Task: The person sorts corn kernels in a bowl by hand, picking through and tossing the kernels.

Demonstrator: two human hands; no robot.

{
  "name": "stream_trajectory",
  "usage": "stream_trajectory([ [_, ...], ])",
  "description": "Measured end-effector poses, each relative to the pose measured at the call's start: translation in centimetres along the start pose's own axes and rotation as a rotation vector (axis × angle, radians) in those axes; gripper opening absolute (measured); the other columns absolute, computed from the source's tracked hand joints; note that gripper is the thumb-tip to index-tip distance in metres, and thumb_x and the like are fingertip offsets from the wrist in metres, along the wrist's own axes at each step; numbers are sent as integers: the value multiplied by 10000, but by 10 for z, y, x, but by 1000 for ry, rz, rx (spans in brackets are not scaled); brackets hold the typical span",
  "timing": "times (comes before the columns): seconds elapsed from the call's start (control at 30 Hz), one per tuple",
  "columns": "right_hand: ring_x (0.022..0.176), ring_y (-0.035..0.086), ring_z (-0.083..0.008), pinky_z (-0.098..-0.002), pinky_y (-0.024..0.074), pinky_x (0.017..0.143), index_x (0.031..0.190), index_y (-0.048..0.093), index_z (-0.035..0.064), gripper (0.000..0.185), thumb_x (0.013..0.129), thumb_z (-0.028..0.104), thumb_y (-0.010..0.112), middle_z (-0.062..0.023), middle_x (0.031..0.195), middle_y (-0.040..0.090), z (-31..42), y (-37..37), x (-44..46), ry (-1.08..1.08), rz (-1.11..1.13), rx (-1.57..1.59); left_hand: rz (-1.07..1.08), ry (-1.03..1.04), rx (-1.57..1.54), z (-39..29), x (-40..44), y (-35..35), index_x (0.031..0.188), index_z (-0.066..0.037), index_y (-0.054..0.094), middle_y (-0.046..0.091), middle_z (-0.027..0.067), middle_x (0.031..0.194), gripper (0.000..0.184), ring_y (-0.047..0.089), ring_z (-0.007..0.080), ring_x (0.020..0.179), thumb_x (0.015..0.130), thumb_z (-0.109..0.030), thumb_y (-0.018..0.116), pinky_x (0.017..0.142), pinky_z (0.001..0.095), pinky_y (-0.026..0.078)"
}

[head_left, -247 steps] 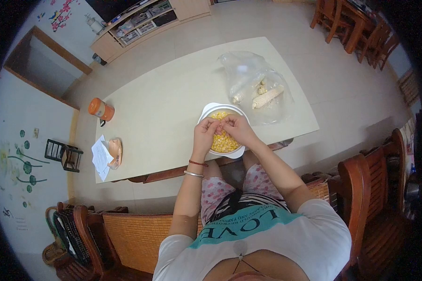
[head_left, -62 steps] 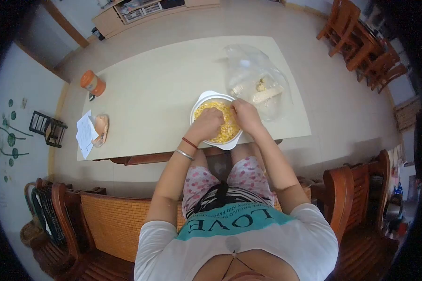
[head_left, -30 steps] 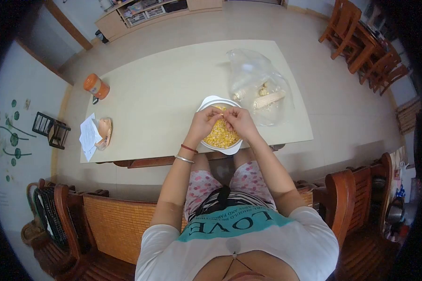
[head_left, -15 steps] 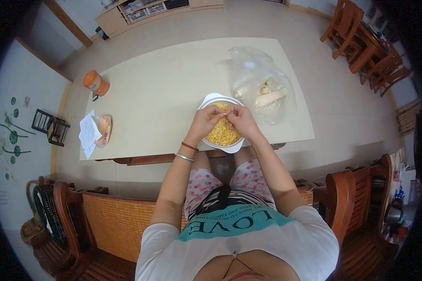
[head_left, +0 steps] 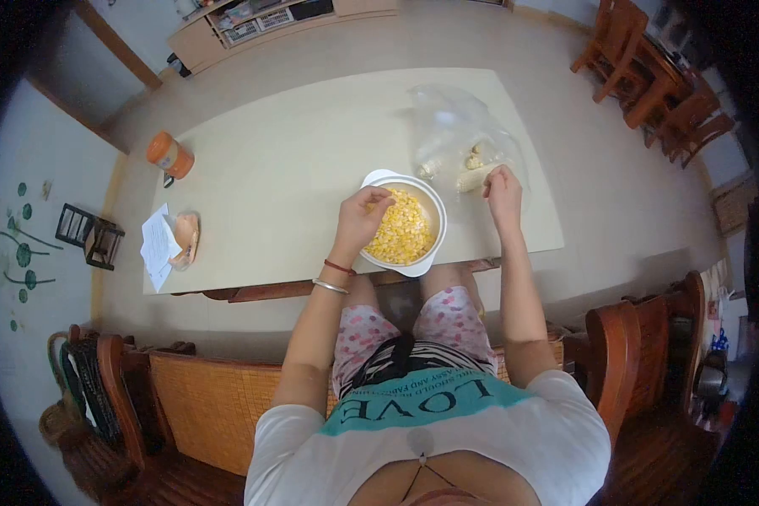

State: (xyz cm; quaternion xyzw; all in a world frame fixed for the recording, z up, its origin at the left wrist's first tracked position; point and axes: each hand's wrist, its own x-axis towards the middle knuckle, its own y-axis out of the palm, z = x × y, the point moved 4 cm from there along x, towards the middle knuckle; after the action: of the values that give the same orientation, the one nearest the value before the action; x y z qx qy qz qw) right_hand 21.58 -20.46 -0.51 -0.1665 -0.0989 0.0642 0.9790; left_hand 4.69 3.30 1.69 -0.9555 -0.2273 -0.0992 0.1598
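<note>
A white two-handled bowl (head_left: 439, 202) of loose yellow corn kernels (head_left: 403, 228) stands at the table's near edge. My left hand (head_left: 361, 221) hovers over its left rim, with thumb and fingers drawn together; anything between them is too small to make out. To the right of the bowl, my right hand (head_left: 503, 201) is raised with its fingertips pinched beside a clear plastic bag (head_left: 451, 114). What that pinch holds, if anything, cannot be made out. A pale stripped corn cob (head_left: 471, 180) lies on the bag, partly behind my right hand, with smaller scraps (head_left: 474, 158) near it.
An orange lidded container (head_left: 169, 155) stands at the left of the pale table (head_left: 312, 135). Papers (head_left: 158, 244) and an orange-pink packet (head_left: 185, 239) lie at the left edge. A wooden bench (head_left: 211, 405) is behind me; wooden chairs (head_left: 616, 51) stand far right.
Both hands were together over the kernels. My right hand has moved right, away from the bowl to the bag, while my left has shifted slightly left to the bowl's rim.
</note>
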Motion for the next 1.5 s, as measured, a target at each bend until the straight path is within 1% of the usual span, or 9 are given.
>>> stream_trajectory([
  [0.13, 774, 589, -400, -473, 446, 684, 831, 562, 19, 184, 852, 162, 449, -245, 794, 592, 2, -10, 9, -99, -66, -487, -13, 6, -79, 10, 0, -1, 913, 10, 647, 664, 72, 824, 133, 598, 119, 778, 819, -85, 648, 718, 266, 482],
  [0.43, 781, 609, -355, -429, 479, 688, 875, 607, 33, 129, 834, 122, 524, -177, 862, 630, -5, -4, -5, -157, -111, -638, 272, 126, 202, 3, 0, 13, 1094, -59, 638, 652, 145, 1046, 253, 625, 264, 966, 855, -60, 556, 849, 327, 484],
  [0.67, 812, 604, -370, -446, 473, 715, 924, 615, 12, 173, 862, 155, 539, -192, 906, 616, -1, 0, -22, -201, -123, -462, 400, 265, 311, 0, 5, 23, 1009, -51, 668, 655, 134, 1007, 218, 597, 295, 983, 828, -108, 561, 883, 362, 454],
  [0.87, 697, 585, -195, -306, 464, 618, 947, 616, 3, 127, 862, 77, 557, -110, 818, 616, 44, 38, -58, -267, -31, 47, 606, 530, 1123, 5, 9, 60, 759, -84, 663, 624, 95, 853, 82, 570, 253, 898, 724, -118, 597, 767, 404, 417],
  [0.93, 634, 515, -55, -215, 428, 557, 961, 609, 8, 114, 889, 73, 550, -17, 751, 596, 46, 58, -65, -273, 39, 191, 562, 543, 1104, 6, 11, 63, 747, -80, 652, 624, 102, 881, 75, 565, 249, 922, 717, -109, 590, 774, 405, 407],
  [1.07, 558, 454, -28, -185, 380, 502, 967, 580, 12, 96, 902, 60, 528, 43, 668, 497, 44, 89, -78, -43, 213, 497, 404, 645, 960, 9, 12, 61, 767, -48, 635, 620, 123, 864, 87, 568, 281, 893, 724, -95, 576, 760, 422, 412],
  [1.17, 619, 485, -39, -199, 404, 549, 968, 583, 6, 111, 882, 56, 535, -10, 702, 574, 50, 89, -79, 32, 233, 457, 475, 478, 919, 26, 13, 57, 820, -22, 632, 618, 155, 855, 130, 574, 329, 867, 726, -89, 572, 731, 437, 426],
  [1.27, 629, 504, -46, -210, 420, 561, 961, 583, -1, 110, 880, 62, 543, -16, 701, 583, 51, 87, -80, -4, 225, 430, 461, 333, 858, 8, 10, 46, 807, -54, 634, 627, 117, 873, 83, 585, 282, 891, 756, -92, 580, 763, 432, 419],
  [1.5, 628, 575, -144, -277, 465, 593, 910, 627, 4, 122, 824, 86, 603, -123, 723, 626, 49, 92, -80, -179, 299, 157, 128, -77, -6, 3, -5, 16, 869, 11, 603, 641, 91, 813, 100, 609, 152, 770, 838, -84, 602, 726, 288, 482],
])
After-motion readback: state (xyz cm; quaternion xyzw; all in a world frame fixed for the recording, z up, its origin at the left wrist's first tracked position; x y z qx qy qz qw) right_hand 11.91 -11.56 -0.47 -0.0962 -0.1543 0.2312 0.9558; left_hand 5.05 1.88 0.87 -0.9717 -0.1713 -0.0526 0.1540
